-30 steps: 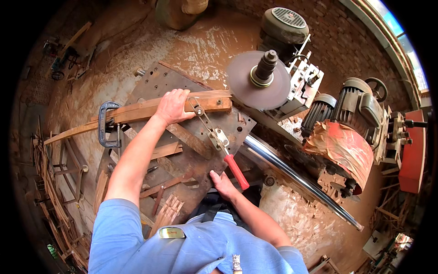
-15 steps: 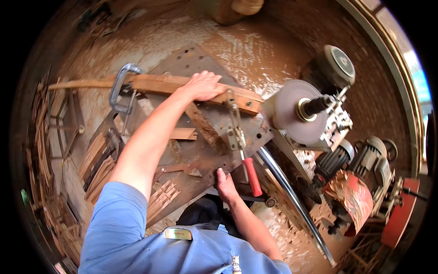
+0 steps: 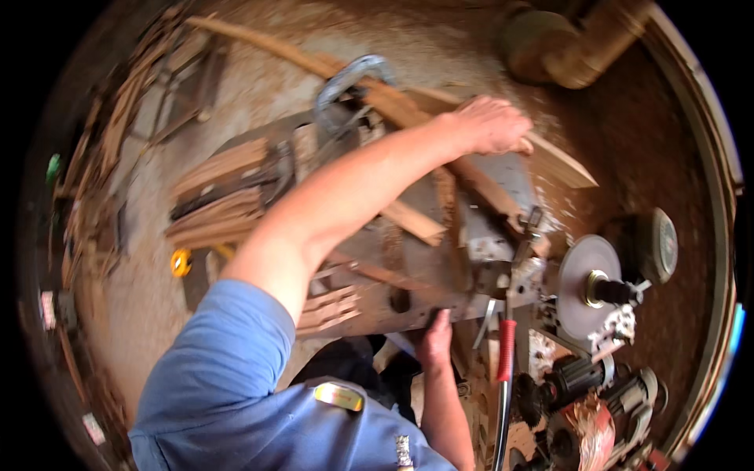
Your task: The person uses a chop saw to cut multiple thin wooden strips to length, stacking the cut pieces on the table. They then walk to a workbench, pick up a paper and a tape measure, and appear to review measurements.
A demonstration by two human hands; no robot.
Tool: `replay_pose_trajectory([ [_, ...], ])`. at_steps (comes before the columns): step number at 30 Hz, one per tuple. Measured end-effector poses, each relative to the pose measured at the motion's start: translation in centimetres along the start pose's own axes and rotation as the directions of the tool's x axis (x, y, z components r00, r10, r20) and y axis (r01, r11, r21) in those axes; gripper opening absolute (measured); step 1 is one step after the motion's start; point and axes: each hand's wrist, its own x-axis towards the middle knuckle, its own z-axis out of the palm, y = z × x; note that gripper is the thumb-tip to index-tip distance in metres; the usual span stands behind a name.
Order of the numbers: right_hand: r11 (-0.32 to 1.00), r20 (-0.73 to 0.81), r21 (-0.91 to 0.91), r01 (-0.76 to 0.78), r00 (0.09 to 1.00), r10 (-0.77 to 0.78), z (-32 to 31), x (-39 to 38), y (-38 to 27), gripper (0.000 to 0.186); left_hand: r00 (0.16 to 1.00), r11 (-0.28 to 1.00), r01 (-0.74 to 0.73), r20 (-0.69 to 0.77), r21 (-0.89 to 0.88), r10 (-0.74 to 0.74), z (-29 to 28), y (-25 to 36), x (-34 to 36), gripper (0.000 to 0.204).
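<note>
My left hand is closed on a pale wooden board at the upper middle, behind a darker timber. A blue-grey C-clamp sits on the timber. The toggle clamp, with a red handle, stands at the timber's right end. My right hand grips the near edge of the dark drilled metal plate, thumb on top, fingers mostly hidden. Short wooden pieces lie on the plate. The picture is blurred by motion.
A grinding disc on a spindle stands at the right, with motors below it. A large duct is at the upper right. Stacked strips and a yellow object lie at the left, with more scrap wood beyond.
The whole view has turned and shifted, putting the machines lower right. My left hand has moved along toward the upper right, and the pale board now shows under it. My right hand stays at the plate's edge.
</note>
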Motion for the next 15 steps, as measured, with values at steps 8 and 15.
replay_pose_trajectory([
  [8,0.991,0.029,0.129,0.035,0.999,-0.039,4.6,-4.2,-0.4,0.067,0.865,0.843,0.434,0.114,0.318,-0.488,-17.4,-9.4,-31.2,0.039],
  [15,0.994,0.069,0.112,-0.002,0.998,-0.005,5.9,-4.9,0.5,0.074,0.573,0.525,0.798,-0.101,0.296,-0.814,-19.0,-15.2,-52.8,0.036],
])
